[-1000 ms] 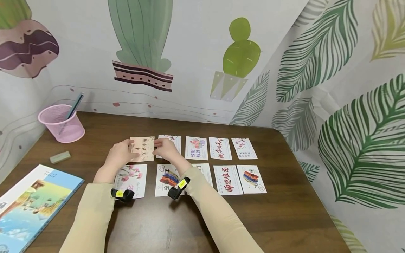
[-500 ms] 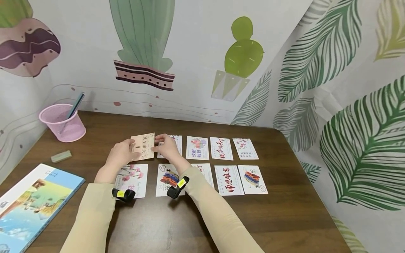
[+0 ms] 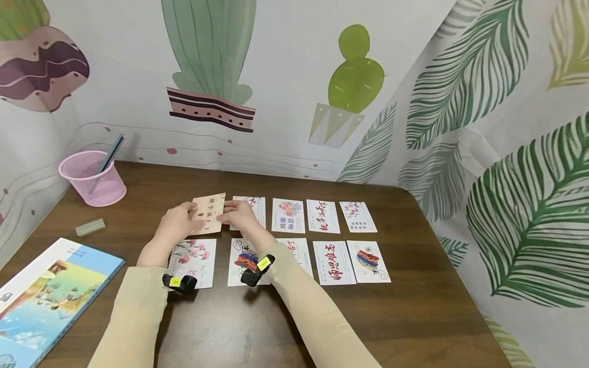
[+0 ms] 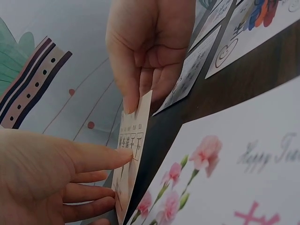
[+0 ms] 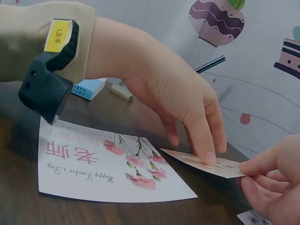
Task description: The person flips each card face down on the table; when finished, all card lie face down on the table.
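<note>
A beige card point(image 3: 209, 212) with dark lettering is tilted between my two hands at the left end of the back row. My left hand point(image 3: 174, 224) holds its left side, thumb on the printed face and fingers behind, as the left wrist view shows. My right hand point(image 3: 246, 221) pinches its right edge; in the right wrist view that end of the card point(image 5: 225, 168) is raised off the table. Nearest in front lies a white card with pink carnations point(image 3: 195, 258). A plum-blossom card point(image 3: 255, 207) lies partly under my right hand.
More greeting cards lie in two rows to the right, including one with red lettering point(image 3: 334, 261) and a flower-bouquet card point(image 3: 287, 214). At left are a pink mesh pen cup point(image 3: 94, 179), a small greenish-grey block point(image 3: 90, 227) and a blue book point(image 3: 55, 296). A patterned wall covering stands behind.
The beige card lay nearly flat one second ago; now its right side is lifted and it is slightly turned. My right hand has shifted a little left onto its edge.
</note>
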A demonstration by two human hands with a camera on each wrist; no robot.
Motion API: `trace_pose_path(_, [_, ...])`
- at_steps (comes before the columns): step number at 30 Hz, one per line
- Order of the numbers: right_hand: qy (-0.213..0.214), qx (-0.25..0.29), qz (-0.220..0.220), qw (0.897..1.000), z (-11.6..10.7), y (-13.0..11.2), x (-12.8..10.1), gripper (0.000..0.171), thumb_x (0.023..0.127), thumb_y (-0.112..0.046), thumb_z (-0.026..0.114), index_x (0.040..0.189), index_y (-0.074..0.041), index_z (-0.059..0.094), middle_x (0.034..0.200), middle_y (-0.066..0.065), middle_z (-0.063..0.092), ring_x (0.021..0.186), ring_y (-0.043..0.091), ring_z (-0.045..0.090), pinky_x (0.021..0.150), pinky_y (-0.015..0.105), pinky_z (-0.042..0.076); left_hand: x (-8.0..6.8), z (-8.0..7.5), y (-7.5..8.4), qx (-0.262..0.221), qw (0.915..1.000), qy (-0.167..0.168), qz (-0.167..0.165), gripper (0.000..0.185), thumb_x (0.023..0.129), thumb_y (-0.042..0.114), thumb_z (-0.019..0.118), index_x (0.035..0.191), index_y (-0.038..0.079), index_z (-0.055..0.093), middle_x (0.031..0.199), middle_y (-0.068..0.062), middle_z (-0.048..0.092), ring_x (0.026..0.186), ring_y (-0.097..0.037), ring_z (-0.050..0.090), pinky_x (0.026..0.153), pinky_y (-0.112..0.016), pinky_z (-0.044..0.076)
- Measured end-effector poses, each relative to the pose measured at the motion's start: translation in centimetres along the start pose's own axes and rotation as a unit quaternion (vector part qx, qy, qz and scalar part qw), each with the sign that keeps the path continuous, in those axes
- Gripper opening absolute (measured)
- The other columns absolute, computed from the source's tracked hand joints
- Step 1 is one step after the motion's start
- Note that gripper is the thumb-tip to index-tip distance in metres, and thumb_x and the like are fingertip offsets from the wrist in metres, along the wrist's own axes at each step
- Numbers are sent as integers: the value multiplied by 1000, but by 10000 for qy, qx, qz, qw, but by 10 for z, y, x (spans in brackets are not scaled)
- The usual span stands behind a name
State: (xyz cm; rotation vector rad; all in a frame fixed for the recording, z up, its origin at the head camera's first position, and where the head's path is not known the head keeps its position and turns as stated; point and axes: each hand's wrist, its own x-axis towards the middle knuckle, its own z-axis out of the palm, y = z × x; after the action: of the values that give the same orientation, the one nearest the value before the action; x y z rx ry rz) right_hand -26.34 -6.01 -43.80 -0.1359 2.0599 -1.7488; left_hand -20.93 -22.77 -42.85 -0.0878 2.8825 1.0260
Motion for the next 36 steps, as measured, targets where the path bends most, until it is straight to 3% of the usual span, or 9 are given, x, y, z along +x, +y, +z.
trace_pose_path(6, [-59, 145, 36, 9999, 6, 7, 5, 52, 89, 4, 64, 138, 0, 49, 114, 15, 66, 97, 28, 68, 85, 36, 58, 0, 0, -1, -65, 10000, -10, -43, 63, 93, 24, 64, 139, -12, 40, 135, -38, 47, 119, -52, 48, 96, -62, 41])
trace_pose_path(14, [82, 122, -19, 9999, 9, 7, 3, 46, 89, 6, 63, 134, 4, 52, 119, 17, 67, 100, 28, 69, 84, 35, 58, -2, -2, 3, -13, 9998, 176, 107, 60, 92, 21, 64, 138, -12, 42, 134, -38, 49, 119, -52, 49, 98, -62, 41])
trace_pose_path(20, [488, -63, -418, 9979, 8, -3, -5, 41, 87, 5, 65, 127, 2, 58, 111, 16, 70, 89, 22, 69, 77, 31, 59, -10, -11, 19, -31, 9955, 863, 388, 52, 93, 24, 64, 132, -9, 52, 123, -34, 60, 109, -48, 59, 87, -59, 48])
trace_pose_path(26, [593, -179, -988, 9932, 9, -17, -18, 43, 86, 3, 65, 128, 0, 56, 111, 16, 71, 91, 20, 69, 76, 28, 58, -15, -14, 35, -248, 9855, 1517, 720, 53, 92, 42, 65, 121, -3, 66, 107, -24, 71, 95, -40, 69, 66, -43, 55])
trace_pose_path(29, [436, -71, -1233, 9914, 11, -21, -23, 45, 86, 3, 64, 130, 1, 55, 112, 18, 70, 98, 23, 70, 77, 27, 58, -15, -12, 39, -328, 9811, 1755, 741, 57, 89, 48, 66, 117, -1, 69, 103, -22, 73, 81, -38, 68, 53, -33, 47])
trace_pose_path(31, [316, -24, -1359, 9902, 12, -23, -25, 46, 86, 3, 65, 131, 1, 54, 113, 20, 69, 102, 25, 69, 78, 26, 58, -14, -10, 41, -367, 9792, 1861, 725, 58, 88, 50, 68, 115, -1, 70, 100, -23, 73, 65, -32, 60, 48, -28, 38])
trace_pose_path(34, [177, -15, -1457, 9892, 13, -23, -28, 48, 85, 3, 65, 132, 0, 54, 115, 19, 67, 106, 25, 68, 80, 25, 58, -13, -9, 42, -428, 9764, 1981, 753, 56, 86, 48, 70, 114, -1, 71, 99, -24, 72, 58, -23, 44, 45, -28, 30])
trace_pose_path(36, [137, -79, -1508, 9884, 14, -23, -30, 48, 85, 1, 66, 132, -3, 55, 116, 16, 67, 106, 23, 68, 80, 24, 57, -13, -9, 42, -484, 9751, 2009, 802, 54, 86, 44, 71, 115, -2, 71, 99, -25, 72, 58, -23, 43, 46, -28, 29])
